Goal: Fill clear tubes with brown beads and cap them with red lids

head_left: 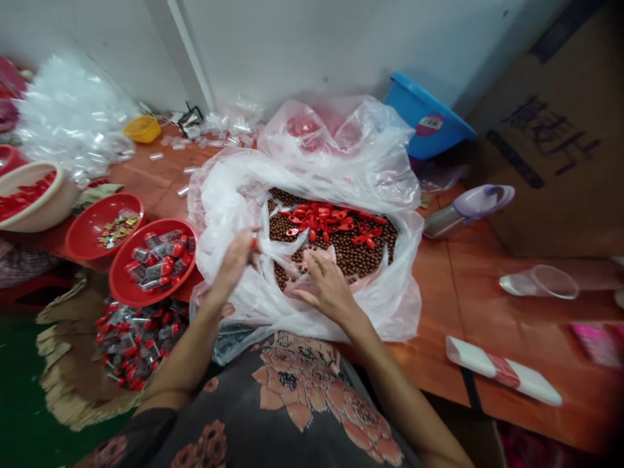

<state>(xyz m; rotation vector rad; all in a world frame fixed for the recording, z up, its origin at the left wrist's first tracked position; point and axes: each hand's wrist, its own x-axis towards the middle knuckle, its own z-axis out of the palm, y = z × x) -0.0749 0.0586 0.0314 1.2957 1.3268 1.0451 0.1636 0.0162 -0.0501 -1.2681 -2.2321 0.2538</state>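
Red pieces [319,213] lying on brown balls [363,262]

Both are being held in an opened white bag [214,188], the red pieces being bunched toward its twelve o'clock. At six, the right hand [331,284] is being held with fingers loosely spread, thumb apart. At nine, the left hand [236,260] is being blurred; a red bit [254,242] is showing by its fingertips, but whether it is being pinched cannot be told. Light fingertips are probably being called for, with loose folds being kept back, since balls may be rolling under pressure.

An orange-brown table [439,312] is being backed by a pale wall [292,39]. Toward nine, capped tubes [163,266] are being kept in a red bowl [118,283]; toward one, a blue basin [414,107] is being tilted; toward two, a carton [546,195] is standing.
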